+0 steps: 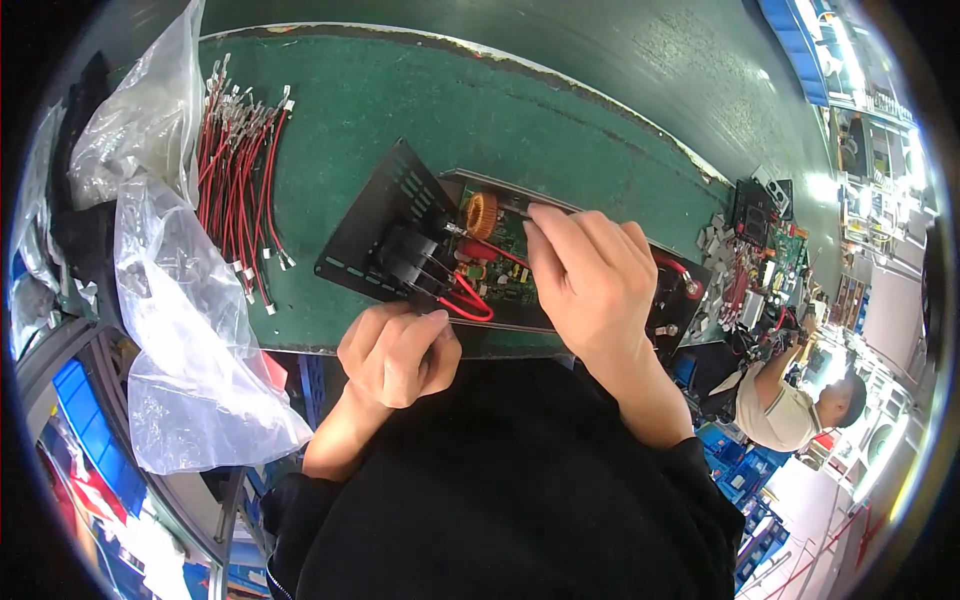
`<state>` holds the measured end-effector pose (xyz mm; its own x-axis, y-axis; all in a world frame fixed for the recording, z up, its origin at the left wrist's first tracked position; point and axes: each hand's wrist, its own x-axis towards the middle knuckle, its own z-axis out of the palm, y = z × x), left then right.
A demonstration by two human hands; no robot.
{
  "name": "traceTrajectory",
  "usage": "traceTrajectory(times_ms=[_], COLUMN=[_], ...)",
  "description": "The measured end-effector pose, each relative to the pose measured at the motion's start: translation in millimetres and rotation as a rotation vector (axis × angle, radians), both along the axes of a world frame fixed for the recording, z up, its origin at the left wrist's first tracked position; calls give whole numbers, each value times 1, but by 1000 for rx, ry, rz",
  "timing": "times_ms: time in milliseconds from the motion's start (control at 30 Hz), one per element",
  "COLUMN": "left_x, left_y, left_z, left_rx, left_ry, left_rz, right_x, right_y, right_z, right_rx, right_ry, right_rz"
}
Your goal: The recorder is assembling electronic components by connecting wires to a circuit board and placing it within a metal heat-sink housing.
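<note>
A black metal casing [520,325] lies open before me, with a green circuit board [510,245] inside. On the board are a copper-wound ring coil [481,214] and red wires [470,304]. A black slotted end panel [355,235], tilted outward at the casing's left end, carries black sockets [408,255] joined to the red wires. My left hand [400,355] is closed at the near edge, just below the panel's lower corner; its fingertips are partly hidden. My right hand [595,285] reaches over the board, its thumb and fingers pinched near the far wall. Whatever it holds there is hidden.
A bundle of red and black wires with metal terminals [240,170] lies on the green bench [330,90] at left. Clear plastic bags [190,340] hang over the left edge. Electronic parts [765,250] are heaped at right, where another person [790,405] works.
</note>
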<state>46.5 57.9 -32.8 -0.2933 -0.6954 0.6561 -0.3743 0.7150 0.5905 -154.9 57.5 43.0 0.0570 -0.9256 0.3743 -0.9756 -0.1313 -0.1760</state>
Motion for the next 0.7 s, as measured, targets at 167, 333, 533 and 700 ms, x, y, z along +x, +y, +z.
traceTrajectory(times_ms=[167,333,533,700], left_x=[0,-2,16,10], left_y=[2,3,18,14], left_z=[1,3,-9,-8], left_rx=[2,78,219,122], left_ry=[3,-8,-72,-41], left_rz=[-9,-60,38,-3], right_x=[-3,-13,-130,-218], right_y=[2,10,97,189], right_z=[0,8,49,-4], right_rx=[29,-8,-322,182], right_ry=[-27,-63,-68,-107], right_rz=[34,29,-703,-799])
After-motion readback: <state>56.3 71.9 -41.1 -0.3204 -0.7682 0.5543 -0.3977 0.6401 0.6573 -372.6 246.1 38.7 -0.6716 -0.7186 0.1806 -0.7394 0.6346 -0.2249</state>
